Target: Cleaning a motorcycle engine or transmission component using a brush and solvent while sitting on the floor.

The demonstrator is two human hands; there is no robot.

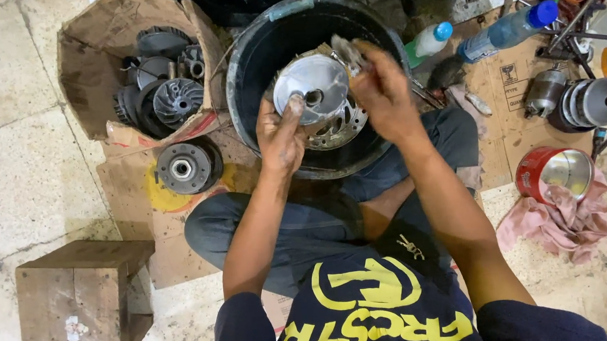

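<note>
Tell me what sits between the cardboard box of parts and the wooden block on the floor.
In the head view, between the cardboard box and the wooden block lies a dark round pulley part, resting on flattened cardboard.

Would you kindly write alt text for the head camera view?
Seen from above, a seated person's left hand holds a shiny metal pulley disc over a black bucket while the right hand works a small brush on it; greasy parts fill a cardboard box nearby.
</note>
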